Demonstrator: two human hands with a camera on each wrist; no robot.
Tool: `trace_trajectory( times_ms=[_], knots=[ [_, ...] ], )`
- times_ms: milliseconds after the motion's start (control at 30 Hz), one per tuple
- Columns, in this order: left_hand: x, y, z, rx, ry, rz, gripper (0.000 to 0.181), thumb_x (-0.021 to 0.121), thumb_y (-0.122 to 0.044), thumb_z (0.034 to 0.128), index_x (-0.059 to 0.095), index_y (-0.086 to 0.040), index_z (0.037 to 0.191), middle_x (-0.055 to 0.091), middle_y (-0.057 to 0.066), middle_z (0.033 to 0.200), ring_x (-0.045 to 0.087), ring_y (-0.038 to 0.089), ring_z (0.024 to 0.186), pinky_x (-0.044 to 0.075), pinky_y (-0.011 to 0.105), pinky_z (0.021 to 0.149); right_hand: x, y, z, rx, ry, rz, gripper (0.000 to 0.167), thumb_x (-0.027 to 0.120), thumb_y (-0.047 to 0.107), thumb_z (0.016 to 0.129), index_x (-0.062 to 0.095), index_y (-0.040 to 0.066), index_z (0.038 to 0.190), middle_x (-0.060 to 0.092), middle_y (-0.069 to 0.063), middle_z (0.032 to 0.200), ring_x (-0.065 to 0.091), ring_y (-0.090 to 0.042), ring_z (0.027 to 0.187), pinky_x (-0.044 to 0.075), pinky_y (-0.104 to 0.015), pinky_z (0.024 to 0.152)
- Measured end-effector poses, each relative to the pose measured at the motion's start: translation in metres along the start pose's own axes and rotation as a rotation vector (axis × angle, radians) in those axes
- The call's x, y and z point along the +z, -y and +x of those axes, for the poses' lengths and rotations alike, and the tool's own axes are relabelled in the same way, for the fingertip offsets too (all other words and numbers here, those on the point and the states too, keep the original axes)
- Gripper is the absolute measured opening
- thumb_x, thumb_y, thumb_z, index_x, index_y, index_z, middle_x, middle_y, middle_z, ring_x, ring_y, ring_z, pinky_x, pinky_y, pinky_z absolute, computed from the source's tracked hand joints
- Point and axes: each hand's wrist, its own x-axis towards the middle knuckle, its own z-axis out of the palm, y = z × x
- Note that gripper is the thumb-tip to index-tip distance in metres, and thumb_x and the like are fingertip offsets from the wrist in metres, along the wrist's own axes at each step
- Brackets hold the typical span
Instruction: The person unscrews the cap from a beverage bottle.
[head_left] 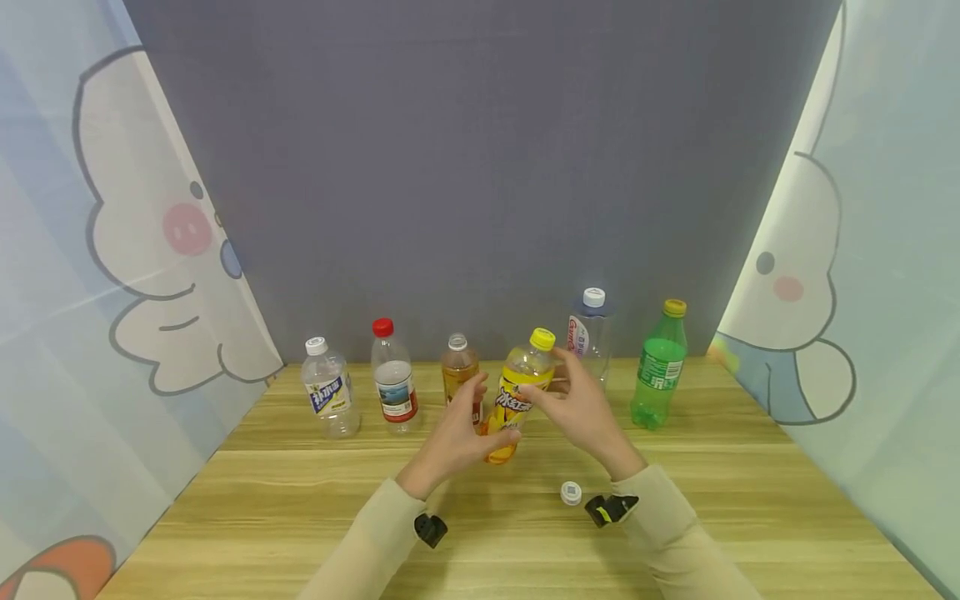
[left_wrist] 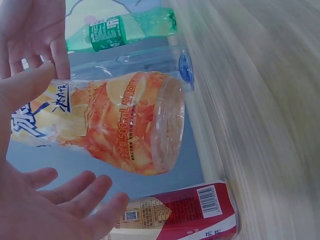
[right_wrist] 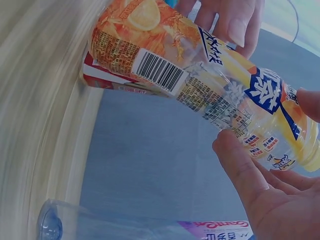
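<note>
A yellow-capped bottle with an orange and yellow label (head_left: 516, 398) (left_wrist: 125, 120) (right_wrist: 200, 75) leans, its cap end towards the right. My right hand (head_left: 588, 412) (right_wrist: 270, 197) holds its upper part between thumb and fingers. Around its lower left side is my left hand (head_left: 453, 437) (left_wrist: 60, 205), thumb by the bottle and the other fingers spread, apart from it in the left wrist view. Directly behind stands an uncapped bottle of brown drink (head_left: 457, 367), partly hidden by my left hand. A loose white cap (head_left: 571, 493) lies in front of my right hand.
White-capped (head_left: 330, 396) and red-capped (head_left: 395, 392) bottles stand at the left. A clear white-capped bottle (head_left: 592, 333) and a green yellow-capped bottle (head_left: 660, 367) stand at the right. A grey panel (head_left: 480, 167) rises behind the wooden table (head_left: 300, 517).
</note>
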Motion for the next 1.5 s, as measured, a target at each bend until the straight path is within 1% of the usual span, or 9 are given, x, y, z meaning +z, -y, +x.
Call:
trace_trajectory(
  times_ms=[167, 267, 400, 500, 733, 967, 1133, 1267, 1500],
  knots=[
    [-0.001, -0.003, -0.002, 0.017, 0.001, -0.018, 0.100, 0.084, -0.044, 0.0831, 0.027, -0.011, 0.159, 0.046, 0.023, 0.148, 0.051, 0.041, 0.128, 0.046, 0.059, 0.100, -0.001, 0.006, -0.005, -0.016, 0.013, 0.023, 0.081, 0.076, 0.038, 0.092, 0.033, 0.003, 0.152, 0.059, -0.024, 0.133, 0.063, -0.038, 0.117, 0.055, -0.049, 0.092],
    [-0.001, -0.004, -0.002, 0.025, -0.006, -0.016, 0.099, 0.084, -0.042, 0.0832, 0.027, -0.012, 0.159, 0.047, 0.021, 0.148, 0.054, 0.037, 0.124, 0.047, 0.057, 0.099, 0.000, 0.008, -0.007, -0.022, 0.007, 0.026, 0.082, 0.076, 0.039, 0.092, 0.033, 0.004, 0.153, 0.059, -0.023, 0.133, 0.063, -0.038, 0.116, 0.056, -0.048, 0.090],
    [-0.002, -0.004, -0.004, 0.035, -0.002, -0.005, 0.098, 0.084, -0.042, 0.0837, 0.028, -0.014, 0.159, 0.051, 0.015, 0.146, 0.056, 0.029, 0.119, 0.049, 0.053, 0.096, -0.001, 0.012, -0.010, -0.033, 0.009, 0.047, 0.084, 0.076, 0.041, 0.092, 0.033, 0.005, 0.153, 0.059, -0.021, 0.134, 0.064, -0.036, 0.116, 0.056, -0.047, 0.089],
    [-0.003, -0.004, -0.005, 0.040, 0.005, -0.012, 0.096, 0.083, -0.041, 0.0842, 0.029, -0.015, 0.158, 0.052, 0.010, 0.143, 0.057, 0.026, 0.117, 0.050, 0.050, 0.095, 0.000, 0.015, -0.011, -0.050, 0.014, 0.063, 0.083, 0.076, 0.041, 0.092, 0.033, 0.005, 0.153, 0.059, -0.021, 0.134, 0.064, -0.036, 0.116, 0.057, -0.046, 0.088],
    [-0.004, -0.007, -0.005, 0.065, 0.025, -0.053, 0.089, 0.082, -0.038, 0.0864, 0.031, -0.018, 0.157, 0.054, 0.005, 0.141, 0.059, 0.023, 0.117, 0.050, 0.050, 0.096, 0.002, 0.015, -0.011, -0.088, 0.010, 0.083, 0.078, 0.077, 0.035, 0.092, 0.036, 0.003, 0.151, 0.061, -0.022, 0.133, 0.066, -0.035, 0.113, 0.058, -0.044, 0.086],
    [-0.004, -0.011, -0.002, 0.123, 0.014, -0.002, 0.078, 0.082, -0.028, 0.0874, 0.037, -0.015, 0.151, 0.058, 0.001, 0.129, 0.061, 0.017, 0.108, 0.051, 0.044, 0.092, 0.004, 0.016, -0.010, -0.140, 0.005, 0.120, 0.074, 0.077, 0.028, 0.093, 0.038, 0.002, 0.150, 0.061, -0.021, 0.132, 0.066, -0.035, 0.113, 0.058, -0.042, 0.086],
    [-0.006, -0.015, -0.002, 0.150, -0.005, 0.025, 0.071, 0.080, -0.023, 0.0885, 0.041, -0.014, 0.147, 0.060, 0.001, 0.124, 0.062, 0.017, 0.104, 0.052, 0.042, 0.089, 0.002, 0.021, -0.011, -0.150, 0.007, 0.123, 0.073, 0.077, 0.029, 0.093, 0.038, 0.006, 0.151, 0.061, -0.017, 0.133, 0.066, -0.033, 0.114, 0.058, -0.040, 0.086],
    [-0.007, -0.019, -0.003, 0.161, -0.012, 0.047, 0.068, 0.080, -0.024, 0.0884, 0.043, -0.014, 0.144, 0.061, 0.001, 0.121, 0.062, 0.016, 0.102, 0.053, 0.041, 0.088, -0.004, 0.024, -0.012, -0.151, 0.041, 0.113, 0.071, 0.076, 0.026, 0.094, 0.039, 0.007, 0.150, 0.060, -0.019, 0.134, 0.064, -0.035, 0.116, 0.057, -0.041, 0.087],
    [-0.011, -0.022, -0.004, 0.169, 0.008, 0.075, 0.066, 0.081, -0.024, 0.0879, 0.044, -0.013, 0.141, 0.063, -0.001, 0.120, 0.063, 0.015, 0.101, 0.053, 0.041, 0.088, -0.011, 0.025, -0.014, -0.149, 0.084, 0.141, 0.067, 0.075, 0.021, 0.094, 0.040, 0.006, 0.148, 0.060, -0.021, 0.132, 0.064, -0.037, 0.116, 0.057, -0.041, 0.088]
  ],
)
